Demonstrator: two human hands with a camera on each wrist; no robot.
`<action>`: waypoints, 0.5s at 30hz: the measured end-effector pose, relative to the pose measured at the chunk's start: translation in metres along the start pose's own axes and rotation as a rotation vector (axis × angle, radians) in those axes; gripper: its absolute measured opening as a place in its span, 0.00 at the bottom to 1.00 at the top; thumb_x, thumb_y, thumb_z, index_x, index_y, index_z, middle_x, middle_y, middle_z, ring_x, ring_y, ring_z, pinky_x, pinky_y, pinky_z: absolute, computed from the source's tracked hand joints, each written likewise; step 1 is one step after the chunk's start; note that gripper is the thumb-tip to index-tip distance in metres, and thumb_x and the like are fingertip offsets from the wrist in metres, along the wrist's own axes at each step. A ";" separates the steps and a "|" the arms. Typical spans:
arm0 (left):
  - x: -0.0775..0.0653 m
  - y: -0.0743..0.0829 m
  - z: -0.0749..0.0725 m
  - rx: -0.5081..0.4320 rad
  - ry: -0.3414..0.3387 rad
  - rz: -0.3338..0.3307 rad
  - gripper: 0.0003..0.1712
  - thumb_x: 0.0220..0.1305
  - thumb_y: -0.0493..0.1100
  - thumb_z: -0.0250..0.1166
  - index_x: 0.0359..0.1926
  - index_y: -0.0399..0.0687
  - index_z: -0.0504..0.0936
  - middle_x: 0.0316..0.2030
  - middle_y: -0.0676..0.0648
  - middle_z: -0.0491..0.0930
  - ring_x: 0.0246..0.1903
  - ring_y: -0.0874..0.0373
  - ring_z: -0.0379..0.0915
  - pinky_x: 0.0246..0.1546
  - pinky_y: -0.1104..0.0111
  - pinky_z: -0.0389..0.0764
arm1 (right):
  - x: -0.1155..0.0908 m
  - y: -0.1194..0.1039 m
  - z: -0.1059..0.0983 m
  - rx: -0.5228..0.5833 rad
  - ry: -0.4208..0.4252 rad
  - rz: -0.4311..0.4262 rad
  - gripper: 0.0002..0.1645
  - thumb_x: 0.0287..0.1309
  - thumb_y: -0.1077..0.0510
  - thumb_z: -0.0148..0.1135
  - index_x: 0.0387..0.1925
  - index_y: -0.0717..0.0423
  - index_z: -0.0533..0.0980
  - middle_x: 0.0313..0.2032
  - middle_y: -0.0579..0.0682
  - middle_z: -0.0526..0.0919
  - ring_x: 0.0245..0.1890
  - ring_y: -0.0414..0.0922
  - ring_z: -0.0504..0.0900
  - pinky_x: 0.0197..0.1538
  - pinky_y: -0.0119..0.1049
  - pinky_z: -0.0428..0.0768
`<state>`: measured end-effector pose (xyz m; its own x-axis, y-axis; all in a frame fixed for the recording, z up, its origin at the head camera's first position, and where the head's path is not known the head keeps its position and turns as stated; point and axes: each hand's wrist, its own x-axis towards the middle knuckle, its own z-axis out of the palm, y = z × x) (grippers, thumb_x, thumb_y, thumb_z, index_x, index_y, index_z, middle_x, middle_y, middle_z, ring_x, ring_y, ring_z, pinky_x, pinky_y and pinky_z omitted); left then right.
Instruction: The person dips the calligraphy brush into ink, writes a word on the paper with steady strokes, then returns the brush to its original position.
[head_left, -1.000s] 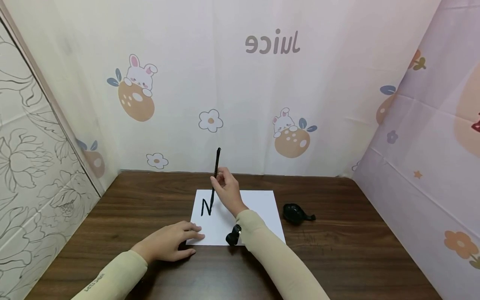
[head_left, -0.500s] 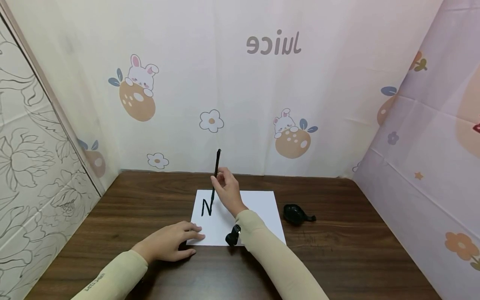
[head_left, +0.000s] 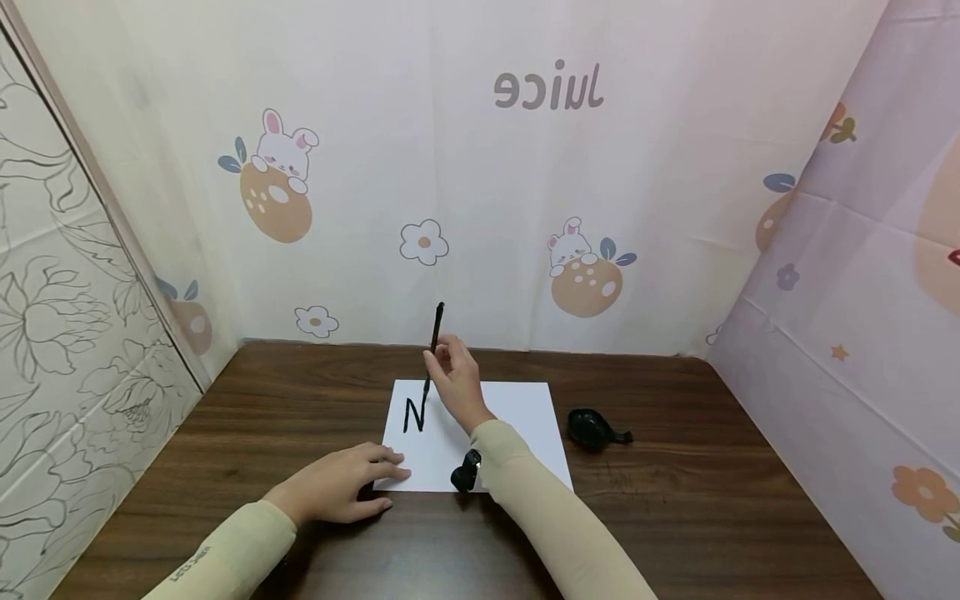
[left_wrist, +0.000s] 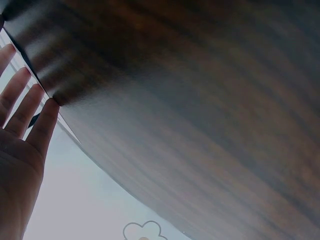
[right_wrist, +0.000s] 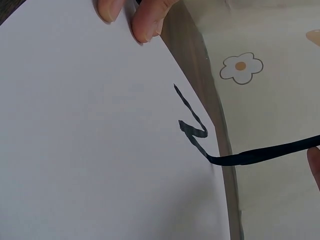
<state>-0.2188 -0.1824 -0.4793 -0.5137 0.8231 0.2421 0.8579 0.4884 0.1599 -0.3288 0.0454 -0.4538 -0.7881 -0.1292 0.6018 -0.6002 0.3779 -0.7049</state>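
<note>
My right hand [head_left: 457, 379] pinches a slim black ink brush [head_left: 437, 329] near the middle of its shaft, which leans slightly right. Its soft black tip [right_wrist: 225, 160] meets the white paper [head_left: 517, 417] at the end of a wet black stroke. Brushed strokes form a letter N [head_left: 413, 415] at the paper's upper left. My left hand [head_left: 341, 483] lies palm down with fingers extended, fingertips on the paper's lower left corner and thumb on the table. In the right wrist view, two fingertips [right_wrist: 142, 25] of the left hand press the sheet.
On the brown wooden table [head_left: 720, 483], a black rounded dish [head_left: 588, 427] with a short handle stands right of the paper. A black wrist camera [head_left: 467, 471] sits at the right cuff. A patterned curtain [head_left: 480, 183] hangs behind the table, with more cloth at both sides.
The brush's upper end has dropped slightly and shifted a little right. More of the N's right stroke shows below the brush. The left hand has stayed in place.
</note>
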 end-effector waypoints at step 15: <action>0.000 0.000 0.000 0.001 0.009 0.010 0.22 0.64 0.50 0.69 0.58 0.52 0.83 0.57 0.46 0.79 0.57 0.53 0.75 0.56 0.57 0.78 | 0.000 0.001 0.001 0.002 0.023 0.012 0.10 0.73 0.53 0.57 0.51 0.51 0.72 0.42 0.48 0.77 0.43 0.42 0.78 0.47 0.34 0.82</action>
<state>-0.2187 -0.1826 -0.4797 -0.5054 0.8252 0.2520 0.8628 0.4806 0.1568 -0.3302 0.0453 -0.4548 -0.7920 -0.1037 0.6017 -0.5910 0.3774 -0.7129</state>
